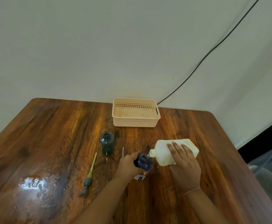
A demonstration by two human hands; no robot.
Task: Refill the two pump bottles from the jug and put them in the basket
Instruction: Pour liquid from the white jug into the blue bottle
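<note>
The head camera looked down on a brown wooden desk (51, 135) set against a pale wall. The right hand (186, 165) lay over the white jug (162, 151), its fingers (172, 147) wrapped on the jug's upper side and clamped on it. The jug was tipped almost flat, its long axis running left to right, its neck pointing left. A thin clear stream appeared to run from that neck into the open mouth of the dark blue bottle (144, 161), which stood just below and to the left of the spout. The left hand (128, 164) gripped this bottle from its left side, fingers closed round the body, holding it upright.

The pour turned on that one relation: the spout sat just beside the narrow bottle mouth, so a small drift of either hand would likely send liquid onto the desk.

The second bottle (106, 143), dark green and uncapped, stood apart to the upper left, nearer the left hand. How full it was could not be told. A grey pump head with a yellow tube (90, 175) lay flat further left, beside a wet patch (39, 189). The peach basket (135, 112) sat at the far edge with nothing visible in it, so both bottles had yet to go in.
</note>
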